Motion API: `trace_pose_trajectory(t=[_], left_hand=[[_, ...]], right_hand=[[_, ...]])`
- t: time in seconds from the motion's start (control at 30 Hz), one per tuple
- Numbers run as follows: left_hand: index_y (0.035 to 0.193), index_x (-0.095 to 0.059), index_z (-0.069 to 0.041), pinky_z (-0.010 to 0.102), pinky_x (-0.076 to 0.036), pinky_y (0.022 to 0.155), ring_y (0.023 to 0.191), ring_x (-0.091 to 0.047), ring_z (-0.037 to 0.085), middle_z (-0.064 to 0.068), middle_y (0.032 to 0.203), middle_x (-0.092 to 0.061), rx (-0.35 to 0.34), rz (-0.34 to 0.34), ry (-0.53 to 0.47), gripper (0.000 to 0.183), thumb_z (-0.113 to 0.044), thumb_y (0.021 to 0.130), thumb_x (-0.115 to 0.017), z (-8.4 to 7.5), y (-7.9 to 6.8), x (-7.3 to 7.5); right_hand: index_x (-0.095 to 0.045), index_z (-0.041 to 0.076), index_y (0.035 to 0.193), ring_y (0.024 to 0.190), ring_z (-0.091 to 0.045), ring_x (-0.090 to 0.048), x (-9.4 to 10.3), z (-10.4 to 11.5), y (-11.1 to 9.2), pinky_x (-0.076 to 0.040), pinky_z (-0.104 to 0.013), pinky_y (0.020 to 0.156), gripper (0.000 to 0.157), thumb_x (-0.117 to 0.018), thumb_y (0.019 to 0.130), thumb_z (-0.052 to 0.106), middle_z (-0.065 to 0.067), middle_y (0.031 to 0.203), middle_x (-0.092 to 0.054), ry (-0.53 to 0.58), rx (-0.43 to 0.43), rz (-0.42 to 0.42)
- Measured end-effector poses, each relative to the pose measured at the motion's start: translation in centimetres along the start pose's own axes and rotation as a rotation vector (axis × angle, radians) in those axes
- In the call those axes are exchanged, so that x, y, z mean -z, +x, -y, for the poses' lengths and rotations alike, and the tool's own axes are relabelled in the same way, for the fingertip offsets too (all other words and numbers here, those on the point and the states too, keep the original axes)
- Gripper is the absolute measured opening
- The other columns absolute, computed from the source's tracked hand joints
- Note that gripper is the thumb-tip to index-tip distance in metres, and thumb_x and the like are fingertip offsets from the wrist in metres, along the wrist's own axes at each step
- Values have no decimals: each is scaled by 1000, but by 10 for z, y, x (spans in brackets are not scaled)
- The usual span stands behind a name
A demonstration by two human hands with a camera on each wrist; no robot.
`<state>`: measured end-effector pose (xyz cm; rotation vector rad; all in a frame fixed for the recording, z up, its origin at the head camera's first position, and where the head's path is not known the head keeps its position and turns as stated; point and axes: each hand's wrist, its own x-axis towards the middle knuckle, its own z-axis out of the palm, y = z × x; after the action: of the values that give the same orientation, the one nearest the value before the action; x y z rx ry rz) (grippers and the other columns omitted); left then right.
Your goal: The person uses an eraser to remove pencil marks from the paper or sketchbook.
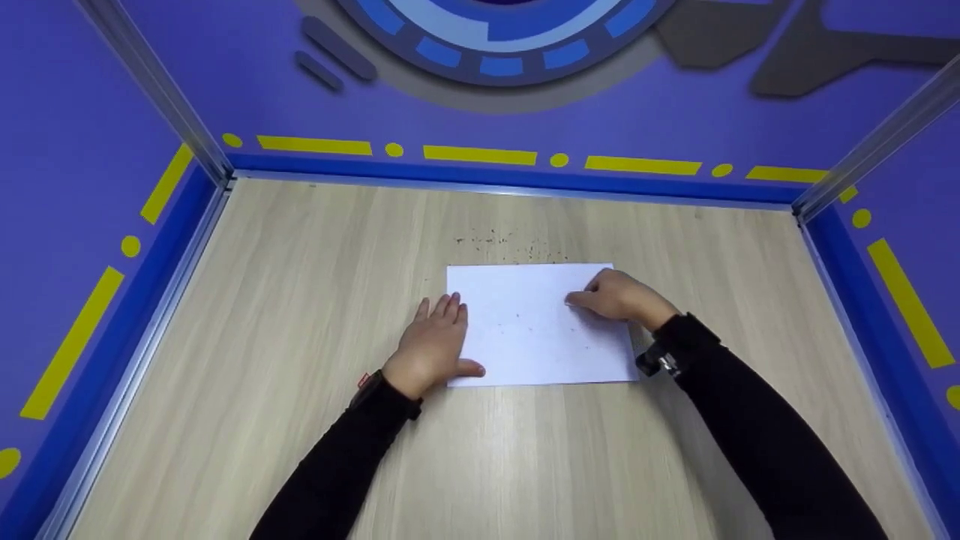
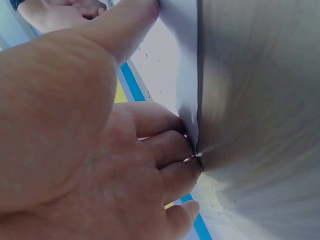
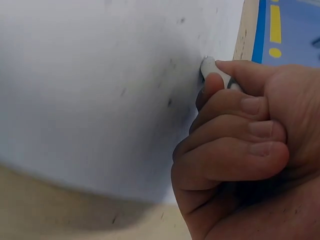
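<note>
A white sheet of paper [image 1: 525,349] lies flat on the wooden table, with several small dark crumbs scattered over it. My left hand [image 1: 433,346] rests at the paper's left edge, fingers extended and thumb on the lower left corner. In the left wrist view its fingertips [image 2: 175,142] meet the sheet's edge. Over the upper right part of the sheet, my right hand [image 1: 616,295] pinches a small white eraser [image 3: 210,68] between thumb and forefinger. The eraser's rounded tip is at the paper; its other end is hidden by the curled fingers.
More dark crumbs [image 1: 495,240] are strewn on the table [image 1: 337,262] just beyond the paper's far edge. Blue-purple panels [image 1: 480,120] with yellow dashes, framed by metal rails, enclose the table at the back and both sides.
</note>
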<state>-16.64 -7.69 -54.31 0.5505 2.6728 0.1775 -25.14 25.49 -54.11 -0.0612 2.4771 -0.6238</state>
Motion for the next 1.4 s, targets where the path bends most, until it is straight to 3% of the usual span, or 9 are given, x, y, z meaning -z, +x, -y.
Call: trace_pose_trajectory(t=[0.17,0.3,0.5,0.7,0.8,1.0,1.17,1.4], left_hand=[[173,-28,4,58,-12,143,174,-19,37,24,184,-20,-3,19,-6,117,-66,94,-79,0,2,0],[173,-27,4,57,-12,143,174,-18,37,23,184,-20,-3,21,-4,117,-65,94,-79,0,2,2],[172,-28,5,57,-13,143,173,-20,39,25,183,-21,-5,8,4,118,-65,93,-80,1,0,4],[171,-30,6,57,-14,143,173,-22,39,26,183,-23,-5,-2,2,117,-65,93,-80,1,-1,3],[171,-31,6,57,-15,143,172,-24,39,26,182,-25,-8,-13,2,117,-65,92,-81,0,0,2],[170,-32,7,58,-16,143,172,-25,40,27,181,-27,-19,-18,0,117,-64,92,-82,-1,0,1],[170,-34,7,57,-17,142,172,-26,39,27,181,-28,-23,-16,15,116,-65,92,-81,-1,-1,3],[171,-32,6,57,-15,143,172,-24,39,26,182,-26,-22,-8,16,116,-66,93,-79,-1,0,3]], right_hand=[[-59,17,63,54,-12,-36,8,-15,-5,-28,-28,51,55,-66,106,50,8,58,-34,-3,-41,12],[-53,20,62,54,-12,-38,9,-11,-8,-31,-28,51,54,-64,106,50,8,58,-35,-41,-56,-1],[-45,21,61,53,-12,-36,-1,15,-13,-30,-28,51,57,-61,108,49,8,57,-35,-5,-23,-40],[-70,12,73,55,-11,-41,-20,53,-15,-33,-28,51,58,-60,109,57,9,57,-42,66,32,15],[-74,11,78,56,-11,-44,-33,71,-10,-36,-28,51,57,-60,109,56,9,58,-46,49,75,32],[-61,20,65,54,-11,-48,-56,99,5,-40,-27,52,52,-59,110,45,8,57,-50,5,187,41],[-51,22,61,57,-12,-47,-66,115,17,-39,-28,56,53,-58,110,42,8,57,-45,-49,251,36],[-50,22,59,57,-13,-46,-69,120,24,-39,-29,56,55,-60,109,41,7,57,-44,-45,211,1]])
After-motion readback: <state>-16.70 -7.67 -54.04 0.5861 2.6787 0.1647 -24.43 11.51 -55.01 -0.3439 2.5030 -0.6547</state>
